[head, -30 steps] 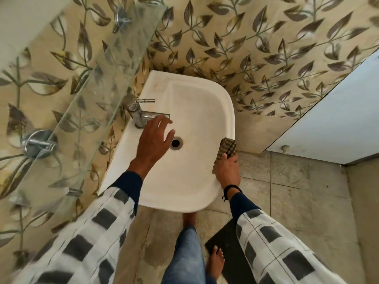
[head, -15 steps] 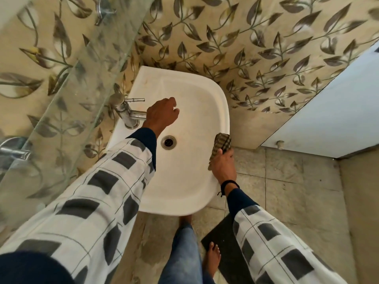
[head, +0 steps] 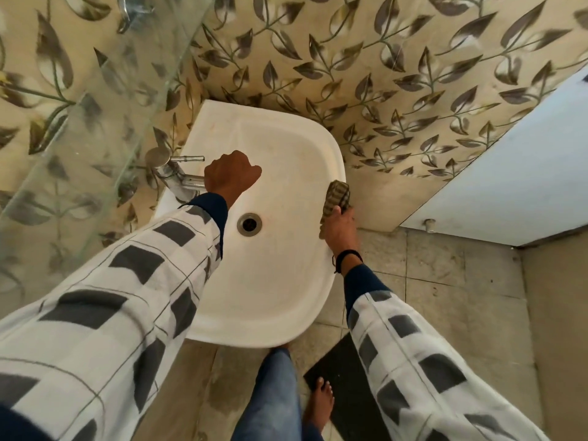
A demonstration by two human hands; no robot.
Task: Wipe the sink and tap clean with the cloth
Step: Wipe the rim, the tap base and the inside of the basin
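On my feed the right hand [head: 339,229] grips the folded cloth [head: 335,198] at the rim of the sink [head: 276,281], about 3 o'clock from the drain [head: 249,223]. The left hand [head: 230,178] is balled at the tip of the tap [head: 173,173], near 10 o'clock. Its fingers are hidden, so I cannot tell whether they hold the spout. I judge the job barely begun: faint marks show toward 12 o'clock, and both bowl and tap are left to wipe.

Leafy wall tiles [head: 381,58] are running everywhere, a glass shelf [head: 105,116] is jutting out left, and a black mat [head: 350,393] is lying on the floor [head: 461,297].
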